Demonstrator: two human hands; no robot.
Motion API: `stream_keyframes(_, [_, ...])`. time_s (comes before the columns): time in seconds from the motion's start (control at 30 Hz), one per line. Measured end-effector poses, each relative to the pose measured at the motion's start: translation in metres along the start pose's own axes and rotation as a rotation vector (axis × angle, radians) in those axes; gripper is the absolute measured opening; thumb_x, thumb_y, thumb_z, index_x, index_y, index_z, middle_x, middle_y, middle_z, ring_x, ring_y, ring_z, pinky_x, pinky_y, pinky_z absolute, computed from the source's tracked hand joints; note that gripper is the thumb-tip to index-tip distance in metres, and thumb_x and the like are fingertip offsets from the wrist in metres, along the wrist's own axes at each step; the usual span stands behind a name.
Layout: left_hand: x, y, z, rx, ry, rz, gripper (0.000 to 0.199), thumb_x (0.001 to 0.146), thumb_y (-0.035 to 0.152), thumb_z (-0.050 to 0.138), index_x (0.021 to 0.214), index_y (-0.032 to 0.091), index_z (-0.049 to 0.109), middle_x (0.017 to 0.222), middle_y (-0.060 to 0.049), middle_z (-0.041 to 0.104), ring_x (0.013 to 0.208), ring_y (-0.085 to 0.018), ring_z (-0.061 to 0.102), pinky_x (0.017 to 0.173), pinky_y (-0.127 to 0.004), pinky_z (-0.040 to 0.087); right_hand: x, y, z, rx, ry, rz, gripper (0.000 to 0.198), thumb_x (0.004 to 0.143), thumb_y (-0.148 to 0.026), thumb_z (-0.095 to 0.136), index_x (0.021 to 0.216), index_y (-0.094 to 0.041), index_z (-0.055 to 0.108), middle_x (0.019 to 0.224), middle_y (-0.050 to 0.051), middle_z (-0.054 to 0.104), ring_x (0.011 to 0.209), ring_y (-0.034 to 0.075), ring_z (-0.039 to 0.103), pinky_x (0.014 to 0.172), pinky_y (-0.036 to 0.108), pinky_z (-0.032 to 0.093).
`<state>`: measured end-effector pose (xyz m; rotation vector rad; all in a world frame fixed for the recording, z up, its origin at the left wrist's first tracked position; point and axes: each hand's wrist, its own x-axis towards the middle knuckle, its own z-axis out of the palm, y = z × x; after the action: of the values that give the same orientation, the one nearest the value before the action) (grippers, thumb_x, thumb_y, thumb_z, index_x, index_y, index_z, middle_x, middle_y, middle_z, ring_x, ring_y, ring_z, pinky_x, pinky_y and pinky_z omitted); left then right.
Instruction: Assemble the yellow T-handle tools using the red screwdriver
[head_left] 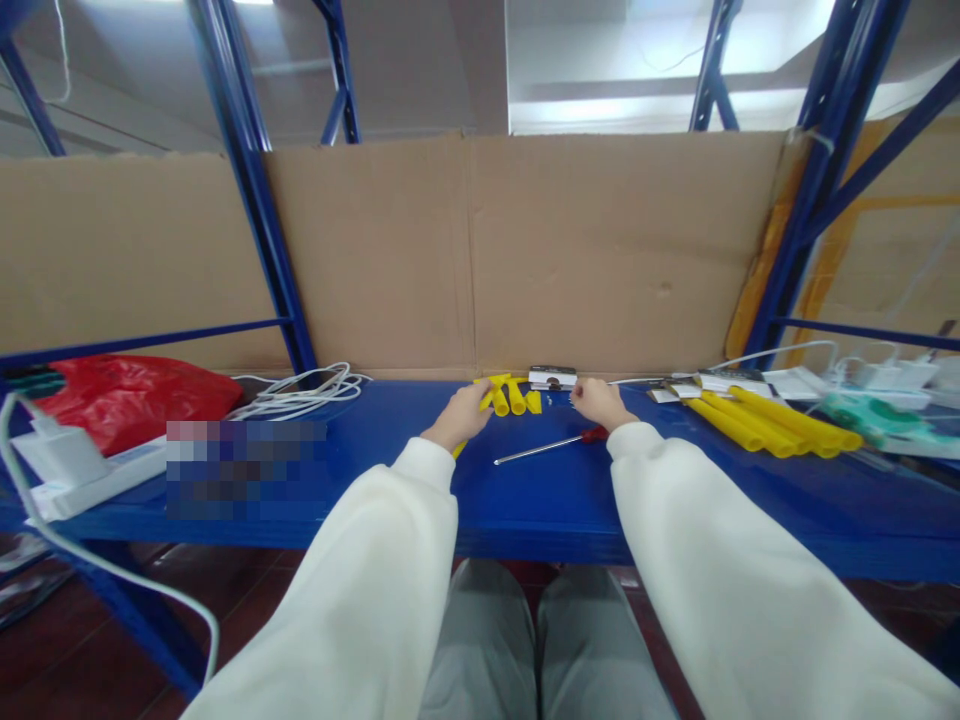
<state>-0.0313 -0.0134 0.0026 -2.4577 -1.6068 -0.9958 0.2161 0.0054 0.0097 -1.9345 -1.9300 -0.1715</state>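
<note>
My left hand (459,414) is closed round a yellow plastic piece (460,450), whose lower end pokes out below the palm. Just right of those fingers lie short yellow tubes (516,397) and a small yellow scrap (533,402). My right hand (598,402) has its fingers curled together on the blue tabletop, beside tiny bright bits (550,400) too small to name. What it pinches, if anything, is hidden. A screwdriver (541,450) with a red handle lies between my hands, its handle end near my right wrist and its tip pointing left.
Behind the tubes sits a small black-and-white box (553,378). Several long yellow tubes (772,422) lie on the right, near white chargers and cables. Left are a red bag (142,395), white cable (307,392) and a power strip (105,485). Cardboard (525,260) walls the back.
</note>
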Motion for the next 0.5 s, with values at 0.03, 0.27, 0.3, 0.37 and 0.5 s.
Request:
stream_keyframes(0.03, [-0.001, 0.002, -0.001, 0.049, -0.018, 0.052, 0.039, 0.082, 0.008, 0.06, 0.12, 0.016, 0.063, 0.12, -0.012, 0.07, 0.114, -0.025, 0.065, 0.1, -0.037, 0.05, 0.001, 0.0, 0.001, 0.031, 0.01, -0.002, 0.023, 0.088, -0.019, 0.05, 0.095, -0.019, 0.072, 0.103, 0.012, 0.075, 0.106, 0.026, 0.066, 0.095, 0.04, 0.043])
stream_keyframes(0.27, [-0.008, 0.014, -0.003, 0.309, -0.143, 0.354, 0.037, 0.091, 0.01, 0.047, 0.122, 0.021, 0.063, 0.131, -0.01, 0.063, 0.115, -0.021, 0.064, 0.099, -0.035, 0.051, 0.007, -0.008, 0.018, 0.437, -0.053, -0.239, 0.02, 0.086, -0.024, 0.055, 0.077, -0.017, 0.072, 0.084, 0.007, 0.074, 0.08, 0.019, 0.066, 0.075, 0.027, 0.048])
stream_keyframes(0.3, [-0.009, 0.015, -0.003, 0.33, -0.148, 0.371, 0.036, 0.092, 0.011, 0.046, 0.122, 0.021, 0.063, 0.131, -0.011, 0.062, 0.116, -0.022, 0.064, 0.098, -0.035, 0.051, 0.007, -0.011, 0.02, 0.504, -0.086, -0.276, 0.023, 0.088, -0.028, 0.055, 0.075, -0.016, 0.071, 0.08, 0.006, 0.073, 0.076, 0.018, 0.064, 0.073, 0.027, 0.048])
stream_keyframes(0.37, [-0.009, 0.016, 0.0, 0.344, -0.144, 0.405, 0.037, 0.093, 0.011, 0.044, 0.124, 0.021, 0.061, 0.133, -0.011, 0.061, 0.119, -0.022, 0.062, 0.097, -0.035, 0.052, 0.005, -0.019, 0.02, 0.624, -0.146, -0.314, 0.03, 0.089, -0.035, 0.055, 0.071, -0.015, 0.07, 0.074, 0.005, 0.071, 0.071, 0.017, 0.062, 0.069, 0.027, 0.047])
stream_keyframes(0.5, [-0.007, 0.017, 0.003, 0.323, -0.132, 0.434, 0.037, 0.093, 0.011, 0.044, 0.126, 0.021, 0.059, 0.136, -0.011, 0.058, 0.123, -0.022, 0.059, 0.099, -0.036, 0.051, -0.004, -0.032, 0.013, 0.756, -0.227, -0.259, 0.025, 0.086, -0.033, 0.059, 0.07, -0.015, 0.068, 0.072, 0.002, 0.069, 0.067, 0.014, 0.061, 0.063, 0.022, 0.045])
